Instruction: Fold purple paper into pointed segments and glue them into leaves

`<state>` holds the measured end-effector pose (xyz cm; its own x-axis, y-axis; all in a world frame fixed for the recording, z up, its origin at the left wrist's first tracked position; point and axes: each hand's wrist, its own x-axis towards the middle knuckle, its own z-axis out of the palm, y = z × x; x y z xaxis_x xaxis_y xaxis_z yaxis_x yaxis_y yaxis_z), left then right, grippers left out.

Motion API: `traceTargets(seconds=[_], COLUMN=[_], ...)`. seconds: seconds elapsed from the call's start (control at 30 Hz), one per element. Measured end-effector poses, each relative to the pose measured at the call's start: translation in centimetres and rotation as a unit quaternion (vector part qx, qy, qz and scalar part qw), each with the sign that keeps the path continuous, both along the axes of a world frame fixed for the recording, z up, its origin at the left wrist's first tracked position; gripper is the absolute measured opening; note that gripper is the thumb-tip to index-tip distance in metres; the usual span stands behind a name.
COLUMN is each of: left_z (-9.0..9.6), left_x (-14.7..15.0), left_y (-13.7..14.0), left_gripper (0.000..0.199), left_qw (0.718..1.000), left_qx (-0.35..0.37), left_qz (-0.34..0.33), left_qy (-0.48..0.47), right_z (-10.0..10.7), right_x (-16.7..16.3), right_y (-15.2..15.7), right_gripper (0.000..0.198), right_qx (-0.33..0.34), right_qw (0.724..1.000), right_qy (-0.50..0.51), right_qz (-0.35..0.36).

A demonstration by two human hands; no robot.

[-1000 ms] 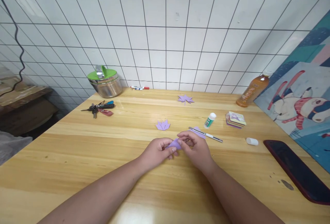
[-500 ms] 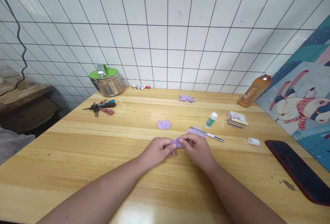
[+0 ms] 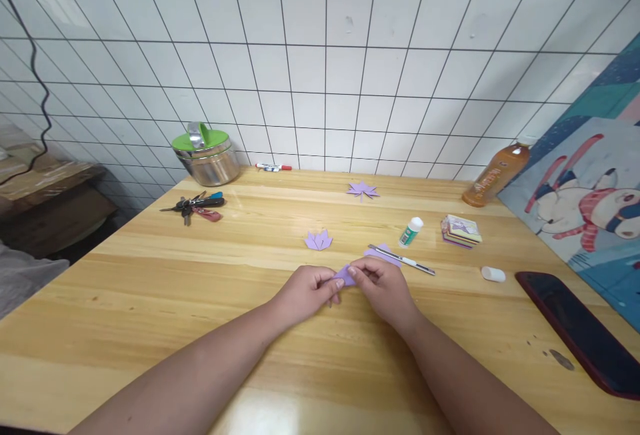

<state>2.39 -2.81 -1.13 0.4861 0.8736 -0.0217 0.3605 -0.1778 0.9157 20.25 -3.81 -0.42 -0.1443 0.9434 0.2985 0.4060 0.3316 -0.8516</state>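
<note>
Between my two hands is a small piece of folded purple paper (image 3: 345, 276). My left hand (image 3: 311, 291) pinches its left side between thumb and fingers. My right hand (image 3: 383, 285) grips the right side, its fingertips covering part of the paper. Just beyond my right hand lies a flat purple paper sheet (image 3: 384, 249) with a slim silver pen-like tool (image 3: 403, 259) across it. A folded purple paper shape with pointed petals (image 3: 319, 240) rests on the table ahead of my hands. Farther back is a wider purple paper leaf shape (image 3: 363, 190).
A glue stick (image 3: 411, 232), a white cap (image 3: 493, 274), a stack of paper (image 3: 461, 231), a tea bottle (image 3: 497, 173) and a phone (image 3: 580, 331) are on the right. Keys (image 3: 195, 207), a steel pot (image 3: 209, 158) and markers (image 3: 273, 168) are on the left and back.
The view has shifted very slightly. Both hands keep their hold on the folded purple paper, with hardly any visible movement.
</note>
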Motion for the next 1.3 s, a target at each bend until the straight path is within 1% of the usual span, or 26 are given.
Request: traceTargets(seconds=[0.37, 0.67, 0.83, 0.97, 1.0, 1.07, 1.1, 1.17, 1.23, 1.3], left_z=[0.01, -0.1, 0.29, 0.74, 0.8, 0.83, 0.81, 0.75, 0.69, 0.67], left_x=[-0.06, -0.05, -0.11, -0.09, -0.08, -0.1, -0.14, -0.25, -0.36, -0.42], left_y=[0.02, 0.1, 0.15, 0.11, 0.12, 0.18, 0.25, 0.43, 0.61, 0.69], left_gripper=[0.039, 0.037, 0.031, 0.033, 0.034, 0.036, 0.038, 0.039, 0.04, 0.04], left_qw=[0.999, 0.999, 0.999, 0.995, 0.993, 0.989, 0.987, 0.986, 0.986, 0.987], left_qx=[0.025, 0.02, -0.017, -0.093, -0.116, -0.146, -0.152, -0.148, -0.138, -0.129], left_qz=[-0.004, -0.014, -0.026, -0.026, -0.021, -0.008, -0.001, 0.012, 0.021, 0.024], left_qy=[0.04, 0.043, 0.041, 0.01, -0.003, -0.03, -0.043, -0.072, -0.092, -0.089], right_z=[0.19, 0.16, 0.39, 0.67, 0.73, 0.78, 0.77, 0.68, 0.53, 0.42], right_x=[0.11, 0.18, 0.04, -0.02, 0.02, 0.12, 0.16, 0.14, -0.04, -0.32], right_y=[-0.03, -0.1, -0.27, -0.41, -0.43, -0.43, -0.42, -0.37, -0.3, -0.22], right_gripper=[0.022, 0.02, 0.018, 0.019, 0.018, 0.016, 0.021, 0.033, 0.033, 0.031], right_qx=[0.017, 0.009, 0.017, 0.015, 0.005, -0.038, -0.066, -0.126, -0.182, -0.224], right_qw=[0.999, 0.999, 0.998, 0.998, 0.999, 0.999, 0.997, 0.989, 0.978, 0.966], right_qy=[-0.036, -0.053, -0.065, -0.061, -0.043, 0.016, 0.046, 0.078, 0.09, 0.115], right_qz=[0.015, -0.001, -0.007, -0.017, -0.017, -0.004, 0.003, 0.022, 0.045, 0.058])
